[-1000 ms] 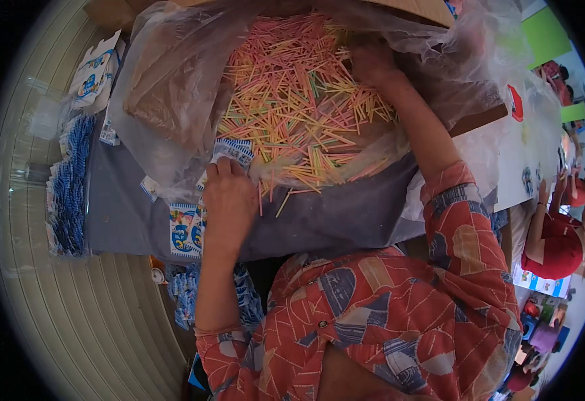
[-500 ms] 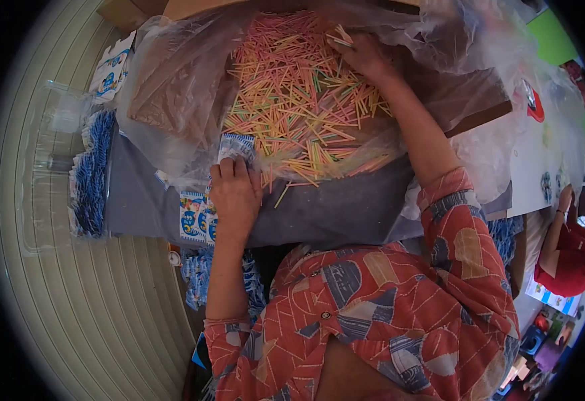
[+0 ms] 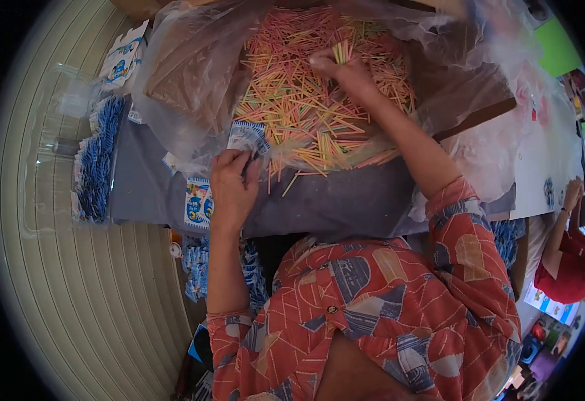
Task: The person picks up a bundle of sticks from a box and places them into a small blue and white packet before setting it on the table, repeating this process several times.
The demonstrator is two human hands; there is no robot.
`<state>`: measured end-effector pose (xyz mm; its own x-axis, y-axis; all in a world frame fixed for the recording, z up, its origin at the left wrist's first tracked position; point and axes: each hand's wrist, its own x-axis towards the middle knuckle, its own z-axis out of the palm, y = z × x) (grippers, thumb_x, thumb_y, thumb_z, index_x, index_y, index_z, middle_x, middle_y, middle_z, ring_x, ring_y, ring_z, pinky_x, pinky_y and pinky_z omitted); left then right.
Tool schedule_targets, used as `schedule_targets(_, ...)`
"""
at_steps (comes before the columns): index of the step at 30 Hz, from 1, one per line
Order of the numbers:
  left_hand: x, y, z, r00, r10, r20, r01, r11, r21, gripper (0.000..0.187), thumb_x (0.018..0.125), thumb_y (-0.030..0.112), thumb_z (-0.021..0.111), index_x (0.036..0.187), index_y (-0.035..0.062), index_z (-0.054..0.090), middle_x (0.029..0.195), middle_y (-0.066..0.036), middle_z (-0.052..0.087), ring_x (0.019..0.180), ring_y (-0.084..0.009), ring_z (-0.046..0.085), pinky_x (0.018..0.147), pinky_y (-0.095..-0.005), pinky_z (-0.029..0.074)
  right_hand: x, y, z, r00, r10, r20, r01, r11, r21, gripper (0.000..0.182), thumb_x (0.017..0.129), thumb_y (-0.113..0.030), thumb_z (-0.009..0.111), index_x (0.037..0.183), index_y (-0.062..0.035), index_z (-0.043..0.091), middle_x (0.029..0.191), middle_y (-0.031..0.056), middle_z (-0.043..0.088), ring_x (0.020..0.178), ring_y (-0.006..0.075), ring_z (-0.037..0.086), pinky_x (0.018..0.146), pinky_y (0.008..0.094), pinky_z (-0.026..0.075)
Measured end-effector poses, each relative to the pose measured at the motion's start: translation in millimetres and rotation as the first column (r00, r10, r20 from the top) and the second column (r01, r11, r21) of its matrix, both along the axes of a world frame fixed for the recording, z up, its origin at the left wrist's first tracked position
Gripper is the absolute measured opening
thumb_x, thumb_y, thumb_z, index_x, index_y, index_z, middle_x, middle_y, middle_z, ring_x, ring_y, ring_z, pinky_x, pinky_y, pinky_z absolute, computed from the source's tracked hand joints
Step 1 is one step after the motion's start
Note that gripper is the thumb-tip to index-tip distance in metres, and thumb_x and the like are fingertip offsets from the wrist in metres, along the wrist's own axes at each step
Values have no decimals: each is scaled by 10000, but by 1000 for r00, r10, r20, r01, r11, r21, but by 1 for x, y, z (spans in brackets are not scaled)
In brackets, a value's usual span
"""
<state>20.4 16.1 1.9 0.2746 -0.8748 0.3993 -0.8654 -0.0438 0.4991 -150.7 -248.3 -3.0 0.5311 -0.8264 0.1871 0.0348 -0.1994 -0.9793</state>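
Clear plastic bag (image 3: 185, 73) is sagging around pastel sticks (image 3: 306, 107), top cut off. Grey surface (image 3: 346, 200) is carrying it. Right hand (image 3: 342, 70) is pinching several sticks; left hand (image 3: 231, 184) is gripping a blue-white packet (image 3: 247, 137), partly hidden.

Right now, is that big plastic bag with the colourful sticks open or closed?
Open. The plastic bag is spread wide, the colourful sticks lie bare, and the right hand reaches inside, pinching a few.

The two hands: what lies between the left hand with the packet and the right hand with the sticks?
In the head view, loose coloured sticks on clear plastic lie between the left hand and right hand.
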Motion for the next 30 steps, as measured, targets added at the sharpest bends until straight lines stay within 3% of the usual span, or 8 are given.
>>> schedule_targets(8, -6, 0, -2, 983, 61, 173, -61, 998, -7, 175, 746, 19, 617, 906, -35, 664, 939, -153, 594, 900, -372, 538, 820, -448, 464, 2, -13, -35, 854, 43, -519, -203, 945, -255, 641, 867, -571, 596, 1223, -39, 601, 1262, 192, 536, 1241, 332, 448, 1042, 439, 361)
schedule_targets(9, -6, -1, -4, 976, 70, 204, -67, 997, -25, 178, 740, 13, 617, 905, -37, 660, 940, -155, 589, 904, -373, 534, 811, -448, 467, 2, -34, -79, 871, -109, -480, -92, 922, -376, 376, 943, -410, 596, 1077, -58, 617, 973, 75, 672, 954, 172, 626, 801, 326, 524)
schedule_targets(13, 4, -2, -5, 986, 85, 142, -84, 996, -15, 144, 763, 25, 619, 888, -30, 667, 912, -150, 603, 897, -362, 539, 806, -434, 467, -1, -9, -40, 819, -225, -528, -74, 871, -486, 370, 942, -400, 601, 1108, -70, 597, 1052, 96, 664, 954, 182, 630, 801, 325, 532)
schedule_targets(15, 12, -2, -2, 995, 101, -11, -102, 991, -90, 111, 770, 11, 649, 873, -24, 674, 873, -143, 621, 838, -333, 565, 764, -398, 482, 0, 0, -20, 918, 200, -343, -127, 967, 222, 662, 915, -601, 500, 1334, -89, 530, 1403, 169, 440, 1341, 267, 371, 1102, 433, 301)
schedule_targets(16, 14, -2, 0, 994, 106, -11, -107, 990, -94, 111, 770, 11, 649, 873, -24, 674, 873, -143, 621, 838, -333, 565, 764, -398, 482, -1, 9, 0, 917, 203, -344, -132, 967, 218, 662, 915, -601, 500, 1334, -89, 530, 1403, 169, 440, 1341, 267, 371, 1102, 433, 301)
schedule_targets(18, 16, 1, 7, 948, 82, -307, -130, 982, -140, 99, 772, -7, 698, 866, -27, 674, 842, -125, 638, 749, -252, 603, 689, -327, 489, -1, 33, 41, 927, 178, -331, -234, 963, -138, 550, 985, -526, 409, 1250, -91, 614, 1370, 106, 484, 1287, 228, 438, 1099, 409, 304)
schedule_targets(24, -10, -23, 27, 767, -165, -620, -36, 954, -298, 120, 786, -45, 726, 890, -19, 673, 873, -30, 634, 764, -79, 598, 697, -215, 481, 23, 84, 92, 907, 401, 129, -347, 884, -312, 557, 1014, -494, 311, 1120, -112, 704, 1305, 88, 530, 1276, 234, 430, 1090, 411, 304)
schedule_targets(30, -33, -45, 33, 648, -360, -672, 51, 900, -433, 172, 799, -70, 707, 965, -36, 676, 940, -48, 652, 820, -105, 617, 744, -236, 503, 21, 85, 90, 866, 483, -130, -492, 773, -401, 527, 968, -539, 414, 1145, -132, 698, 1297, 111, 529, 1209, 296, 464, 1058, 425, 336)
